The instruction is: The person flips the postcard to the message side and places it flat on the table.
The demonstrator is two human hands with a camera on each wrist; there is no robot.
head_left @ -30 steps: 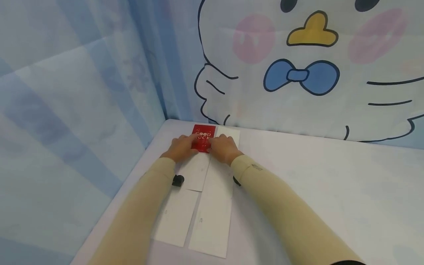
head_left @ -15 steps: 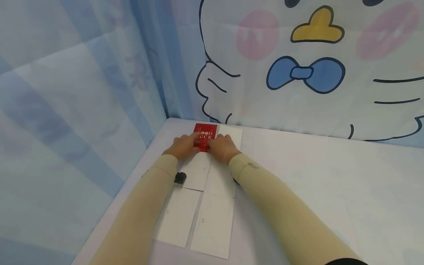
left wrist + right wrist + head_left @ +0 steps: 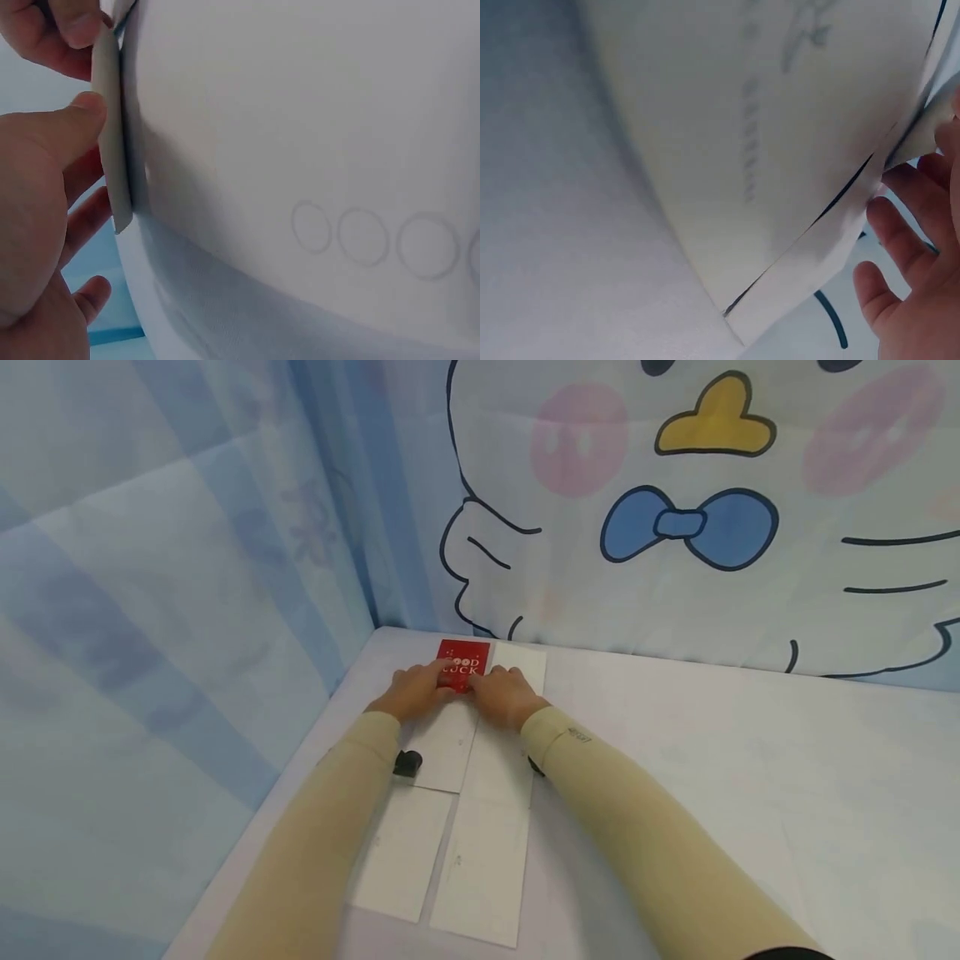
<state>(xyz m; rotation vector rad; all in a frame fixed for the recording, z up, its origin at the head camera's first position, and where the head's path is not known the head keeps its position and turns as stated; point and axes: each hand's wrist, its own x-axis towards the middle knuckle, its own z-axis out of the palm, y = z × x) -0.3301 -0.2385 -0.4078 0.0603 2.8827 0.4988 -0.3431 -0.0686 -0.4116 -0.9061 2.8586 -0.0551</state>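
Observation:
A red postcard (image 3: 465, 652) lettered GOOD LUCK is at the far end of the left column of cards. My left hand (image 3: 411, 691) pinches its left side, the thumb (image 3: 91, 111) on the pale back and fingers behind. My right hand (image 3: 504, 695) holds the lower right corner. In the left wrist view the postcard (image 3: 112, 142) stands tilted, its near edge raised. Below it lies a white card (image 3: 442, 747), and my right hand is over the right column, whose far card (image 3: 525, 658) shows beyond the knuckles.
Nearer me lie two more pale cards, the left one (image 3: 405, 856) and the right one (image 3: 480, 877), with a narrow gap between them. The white table (image 3: 712, 793) meets a printed curtain (image 3: 585, 593) at the back and a blue one (image 3: 187, 610) on the left.
The red postcard's near edge has lifted, so less of its lower part shows. Both hands keep their grip in nearly the same place. The head view has shifted slightly.

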